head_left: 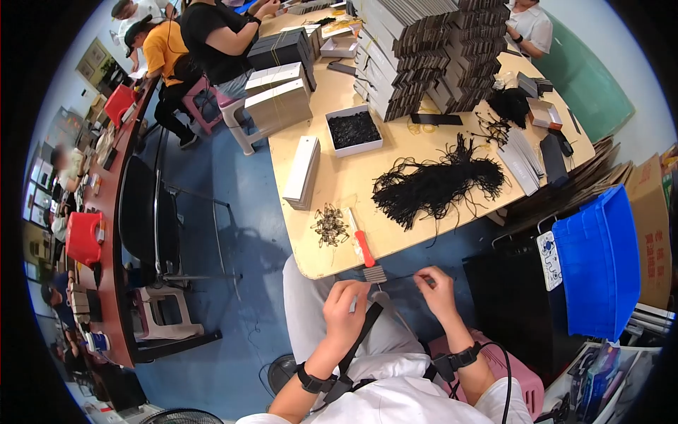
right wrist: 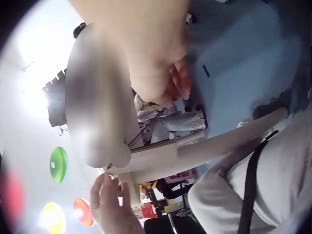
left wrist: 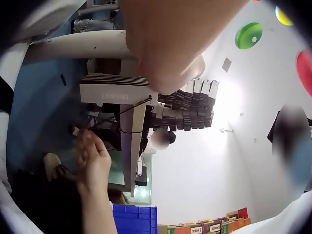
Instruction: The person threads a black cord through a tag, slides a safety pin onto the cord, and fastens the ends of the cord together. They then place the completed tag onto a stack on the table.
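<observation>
My left hand (head_left: 346,314) grips a small stack of hang tags (left wrist: 117,92) by one end, above my lap. The tags' long edges show as thin layers in the left wrist view, and the front one carries printed lettering. A thin black cord (left wrist: 134,107) runs from the stack's end across to my right hand (head_left: 436,290). That hand is raised to the right, its thumb and fingertips pinching the cord. The right wrist view shows the cord (right wrist: 146,129) slanting between the right fingers and the tags.
On the table (head_left: 325,265) lie safety pins (head_left: 330,225), a red-handled cutter (head_left: 364,247), a bundle of black cords (head_left: 438,180), a white box of black pieces (head_left: 354,131) and tall tag stacks (head_left: 424,56). A blue bin (head_left: 597,265) stands right; people work at far left.
</observation>
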`<state>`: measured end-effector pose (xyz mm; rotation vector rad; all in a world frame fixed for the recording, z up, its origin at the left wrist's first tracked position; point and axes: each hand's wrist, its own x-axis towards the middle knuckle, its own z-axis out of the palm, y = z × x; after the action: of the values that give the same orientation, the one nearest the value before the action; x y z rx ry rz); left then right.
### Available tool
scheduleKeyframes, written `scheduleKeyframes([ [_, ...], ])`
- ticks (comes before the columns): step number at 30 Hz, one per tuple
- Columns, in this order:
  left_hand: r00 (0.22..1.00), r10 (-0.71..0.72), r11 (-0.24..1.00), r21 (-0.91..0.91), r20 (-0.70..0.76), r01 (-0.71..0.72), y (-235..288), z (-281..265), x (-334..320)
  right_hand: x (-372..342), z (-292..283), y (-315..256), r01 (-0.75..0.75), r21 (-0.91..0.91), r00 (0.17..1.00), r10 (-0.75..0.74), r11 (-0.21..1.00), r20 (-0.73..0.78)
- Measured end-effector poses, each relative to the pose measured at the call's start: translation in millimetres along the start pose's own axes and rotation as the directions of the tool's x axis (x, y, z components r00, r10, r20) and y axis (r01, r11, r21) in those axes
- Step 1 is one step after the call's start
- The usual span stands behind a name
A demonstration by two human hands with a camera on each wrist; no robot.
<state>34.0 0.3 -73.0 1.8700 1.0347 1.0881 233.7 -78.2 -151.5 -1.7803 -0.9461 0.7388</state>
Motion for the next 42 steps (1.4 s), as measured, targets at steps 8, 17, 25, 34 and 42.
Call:
scheduleKeyframes([
  [8, 0.960, 0.280, 0.917, 0.302, -0.016, -0.262, 1, -4, 10, -17, 22, 21, -0.001, -0.012, 0.988, 0.002, 1.000, 0.155],
  [17, 0.969, 0.243, 0.861, 0.451, 0.045, -0.237, 15, 2, 9, -23, 24, 28, -0.015, 0.048, 0.984, 0.007, 0.999, 0.177],
  [25, 0.965, 0.234, 0.883, 0.390, 0.119, -0.262, 12, 1, -4, -32, 22, 37, -0.218, 0.212, 0.950, 0.157, 0.953, 0.270],
  [34, 0.983, 0.145, 0.931, 0.322, 0.109, -0.173, 7, 4, -9, -41, 10, 24, -0.205, 0.208, 0.951, 0.144, 0.956, 0.274],
  [42, 0.987, 0.122, 0.951, 0.271, 0.107, -0.147, 8, 5, -7, -44, -6, -1, -0.143, 0.268, 0.970, 0.082, 0.953, 0.228],
])
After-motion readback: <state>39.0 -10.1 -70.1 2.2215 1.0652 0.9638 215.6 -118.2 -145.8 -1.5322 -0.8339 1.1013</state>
